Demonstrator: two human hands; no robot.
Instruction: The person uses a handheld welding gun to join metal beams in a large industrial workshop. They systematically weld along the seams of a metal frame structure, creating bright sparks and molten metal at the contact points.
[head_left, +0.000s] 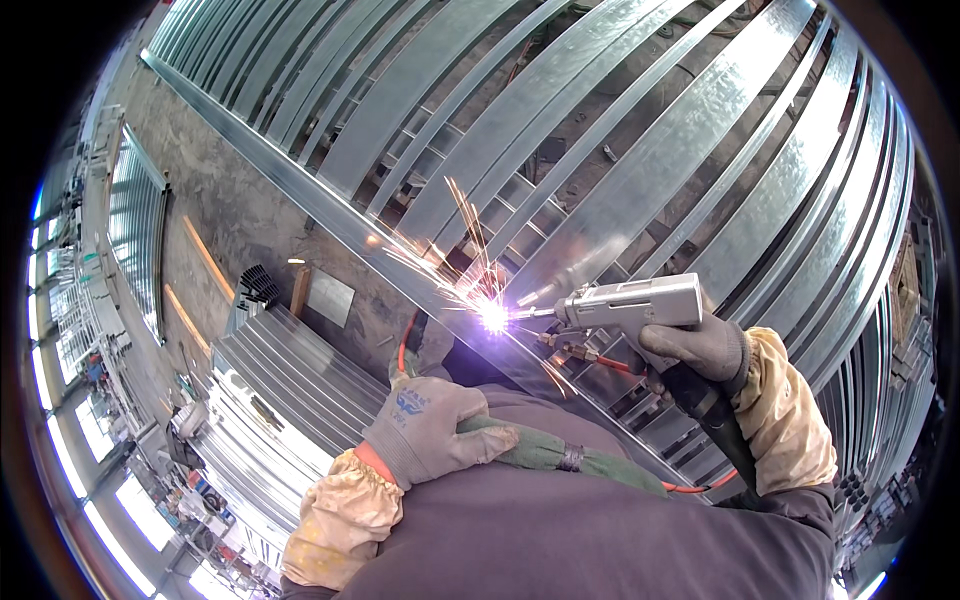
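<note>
My right hand, in a grey work glove, is closed round the grip of a silvery handheld welding gun. Its nozzle points left at a metal frame rail, where a bright violet-white spot throws orange sparks up and to the left. Glare hides the exact point of contact. Lower down, my left hand, also gloved, is curled round a hose in a green cloth sleeve that runs across my body. A dark cable hangs from the gun's grip, and an orange hose passes below it.
Long galvanised metal slats span the frame, with gaps between them. Left of it lie a stack of metal profiles, a small metal plate and wooden strips on the concrete floor. More profiles stand at far right.
</note>
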